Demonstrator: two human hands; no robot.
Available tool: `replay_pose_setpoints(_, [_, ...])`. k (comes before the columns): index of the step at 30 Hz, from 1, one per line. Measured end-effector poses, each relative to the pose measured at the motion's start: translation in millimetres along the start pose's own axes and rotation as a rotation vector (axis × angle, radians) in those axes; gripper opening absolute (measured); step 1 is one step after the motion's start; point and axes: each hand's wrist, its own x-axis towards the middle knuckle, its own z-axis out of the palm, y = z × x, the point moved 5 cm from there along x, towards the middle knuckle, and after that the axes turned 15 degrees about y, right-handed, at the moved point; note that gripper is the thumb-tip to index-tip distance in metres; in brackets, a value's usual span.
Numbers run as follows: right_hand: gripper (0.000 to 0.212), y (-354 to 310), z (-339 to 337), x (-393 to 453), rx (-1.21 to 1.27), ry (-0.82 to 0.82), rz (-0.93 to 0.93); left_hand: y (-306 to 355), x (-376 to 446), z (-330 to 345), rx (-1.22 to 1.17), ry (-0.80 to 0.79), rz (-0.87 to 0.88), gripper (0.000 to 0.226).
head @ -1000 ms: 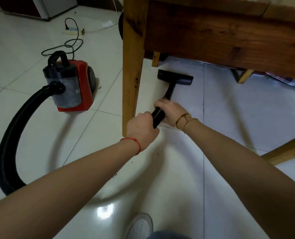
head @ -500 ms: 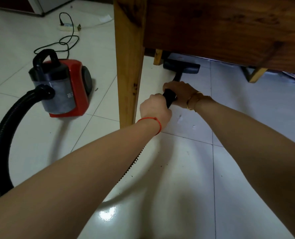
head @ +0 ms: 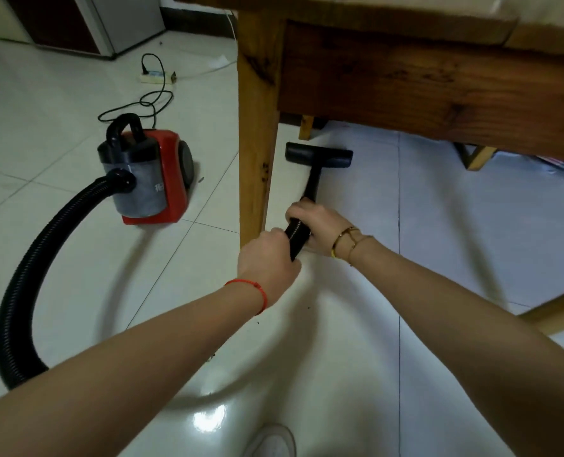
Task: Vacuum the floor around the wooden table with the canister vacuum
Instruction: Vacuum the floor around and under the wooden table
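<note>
A red and grey canister vacuum stands on the white tile floor at the left. Its black ribbed hose curves down and round toward me. Both hands grip the hose end behind the black floor nozzle. My left hand holds the nearer part, my right hand the part closer to the nozzle. The nozzle lies flat on the floor under the wooden table, just right of its front leg.
A power strip and black cord lie on the floor behind the vacuum. A cabinet stands at the back left. Other table legs show underneath. Small dark crumbs dot the tiles near my arms. My shoe is at the bottom.
The nozzle was pushed farther under the table, then pulled back toward me beside the front leg. My hands stayed on the hose throughout.
</note>
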Motion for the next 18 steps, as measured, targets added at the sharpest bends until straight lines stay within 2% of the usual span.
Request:
replay_pose_setpoints(6, [0.022, -59.9, 6.1, -30.4, -0.009, 0.000, -0.049, -27.5, -56.6, -27.6, 0.038, -0.067, -0.038, 0.019])
replay_pose_setpoints(18, [0.029, -169.3, -9.1, -69.8, -0.173, -0.046, -0.081, -79.6, -132.5, -90.5, 0.231, -0.114, 0.042, 0.017])
